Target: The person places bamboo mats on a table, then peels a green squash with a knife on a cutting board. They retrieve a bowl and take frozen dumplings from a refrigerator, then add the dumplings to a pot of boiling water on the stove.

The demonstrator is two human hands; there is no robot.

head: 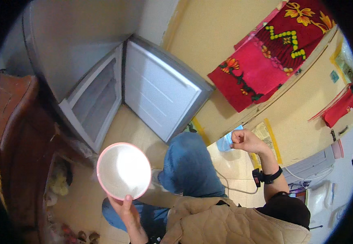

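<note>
My left hand (124, 209) grips a white bowl with a pink rim (123, 170), its thumb over the near edge. The bowl's open side faces up, and no contents show in it. Off to the right, the fingers of my right hand (246, 141) are curled at the edge of a light blue, thin-looking item (226, 142) and seem to pinch it. What that item is cannot be made out. Ahead of me the lower compartment (95, 94) of a grey refrigerator is uncovered, with its door (159, 91) swung out to the right.
Red flowered cloths (265, 58) hang along a yellowish wall or cabinet. Dark brown carved wooden furniture (21, 128) stands at left. A grey cable (240, 190) runs across the tiled floor (127, 125). White plastic containers (319, 198) sit at the right, and shoes (88, 236) at the lower left.
</note>
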